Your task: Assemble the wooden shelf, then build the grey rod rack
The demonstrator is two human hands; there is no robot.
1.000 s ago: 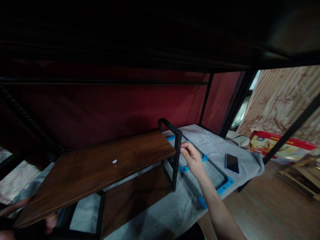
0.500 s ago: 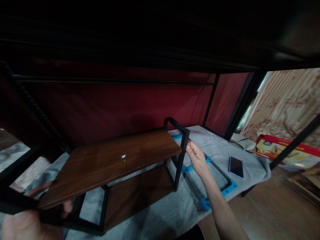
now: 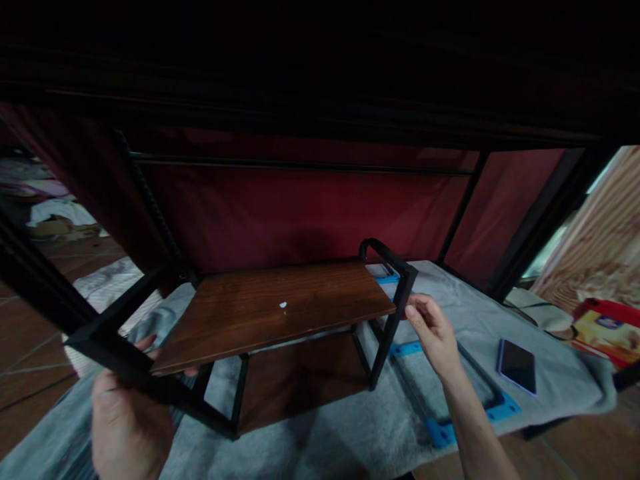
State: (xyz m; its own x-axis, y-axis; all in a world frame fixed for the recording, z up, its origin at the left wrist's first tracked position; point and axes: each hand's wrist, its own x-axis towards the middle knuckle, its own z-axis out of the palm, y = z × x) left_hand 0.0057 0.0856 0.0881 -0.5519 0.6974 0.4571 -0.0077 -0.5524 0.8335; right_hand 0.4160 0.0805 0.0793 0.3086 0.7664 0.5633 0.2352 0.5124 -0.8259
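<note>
A small two-tier shelf is standing on a grey blanket (image 3: 330, 440), its upper wooden board (image 3: 260, 317) lying at about 6 o'clock and its lower wooden board (image 3: 305, 380) showing just beneath. A tiny white spot (image 3: 283, 305) is showing on the upper board.

Between 7 and 8 o'clock, the left hand (image 3: 133, 423) is curling around the black left end frame (image 3: 193, 403), its thumb resting on the near side and its fingertips reaching past the board's end. At 4 o'clock, the right hand (image 3: 433, 330) is bringing thumb and forefinger together in a pinch at the outer side of the black right end frame (image 3: 393, 327), level with the upper board's end; anything between the fingertips is too small to make out.

Between 4 and 5 o'clock, a frame with blue corners (image 3: 505, 407) is lying flat on the blanket, partly hidden by the right forearm. A phone (image 3: 517, 367) is lying beside it at 4 o'clock. Between 3 and 4 o'clock, a red and yellow box (image 3: 607, 333) is sitting beyond the blanket, and a patterned curtain (image 3: 595, 247) is hanging at 3 o'clock. Dark red fabric (image 3: 310, 213) is stretching behind the shelf.
</note>
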